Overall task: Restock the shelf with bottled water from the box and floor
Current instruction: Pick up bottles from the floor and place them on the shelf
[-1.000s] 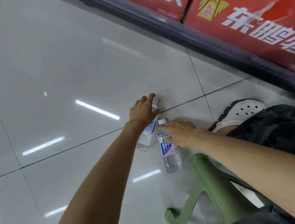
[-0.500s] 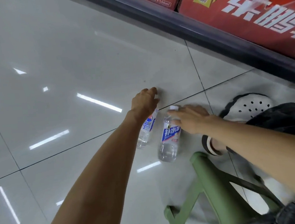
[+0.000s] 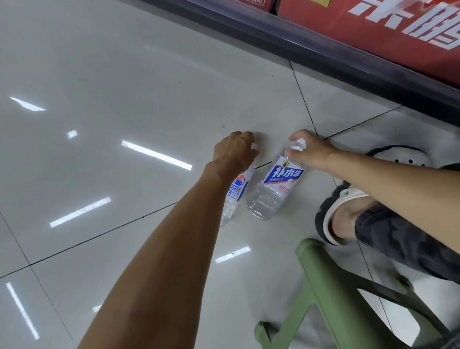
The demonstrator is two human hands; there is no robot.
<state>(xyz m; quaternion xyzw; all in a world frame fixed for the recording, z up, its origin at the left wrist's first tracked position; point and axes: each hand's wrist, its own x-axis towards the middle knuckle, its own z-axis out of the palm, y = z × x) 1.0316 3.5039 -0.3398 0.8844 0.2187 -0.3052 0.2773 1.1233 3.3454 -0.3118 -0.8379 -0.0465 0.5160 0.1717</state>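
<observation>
Two clear water bottles with blue and white labels are down at the glossy tiled floor (image 3: 83, 75). My left hand (image 3: 234, 153) is closed around the neck of the left bottle (image 3: 236, 193), whose white cap peeks out past my fingers. My right hand (image 3: 308, 153) grips the neck and white cap of the right bottle (image 3: 275, 186), which tilts with its base toward me. The two bottles lie side by side, a small gap between them. My left forearm hides part of the left bottle.
A dark shelf base rail (image 3: 310, 49) runs across the top right, with red drink cartons (image 3: 375, 3) on it. A green plastic stool (image 3: 326, 299) stands at the bottom right. My foot in a white clog (image 3: 337, 221) and my patterned trouser leg are beside it.
My right hand has shifted from the right bottle's body up to its cap end, and the bottle has swung with its cap farther away. My left hand keeps its hold on the left bottle.
</observation>
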